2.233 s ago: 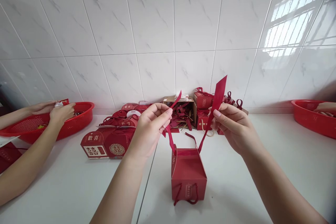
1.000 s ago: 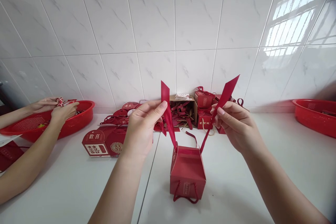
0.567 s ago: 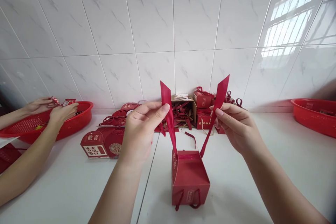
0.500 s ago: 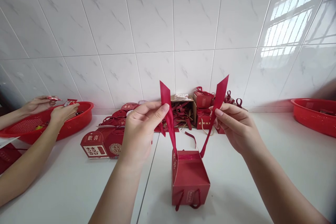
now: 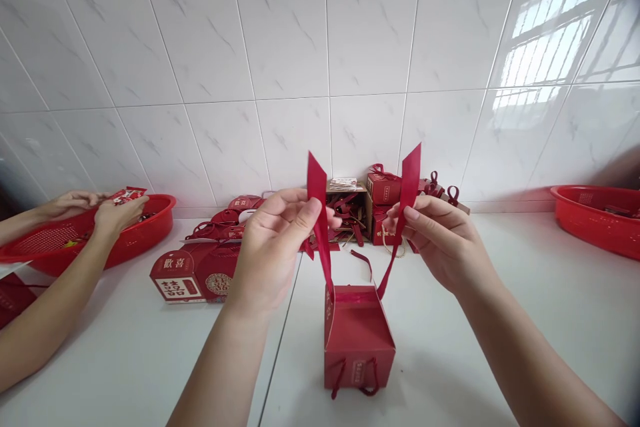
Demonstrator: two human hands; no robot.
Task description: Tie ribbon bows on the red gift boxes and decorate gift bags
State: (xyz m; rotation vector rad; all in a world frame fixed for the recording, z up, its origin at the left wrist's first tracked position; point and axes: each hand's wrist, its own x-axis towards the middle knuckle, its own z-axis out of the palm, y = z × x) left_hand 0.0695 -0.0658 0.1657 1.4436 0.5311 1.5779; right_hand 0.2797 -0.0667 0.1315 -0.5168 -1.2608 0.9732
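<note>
A small red gift box [image 5: 357, 340] with cord handles on its near side sits upright on the white table. A dark red ribbon [image 5: 324, 260] runs through its top, and both loose ends rise from it. My left hand [image 5: 280, 247] pinches one end between thumb and finger, left of and above the box. On the other side my right hand [image 5: 445, 233] pinches the second end in the same way. The slanted tips of the ribbon stand up above my fingers. No knot shows in the ribbon.
Red boxes [image 5: 193, 273] with white lettering stand at left behind my arm. An open carton [image 5: 369, 213] of ribbons is at the wall. Another person's hands [image 5: 115, 213] hold a red packet [image 5: 129, 195] over a red basket [image 5: 160, 220]. A second red basket [image 5: 595, 220] stands right.
My right hand has moved a little to the left, bringing the ribbon ends closer together. At left, the other person's two hands have come nearer each other.
</note>
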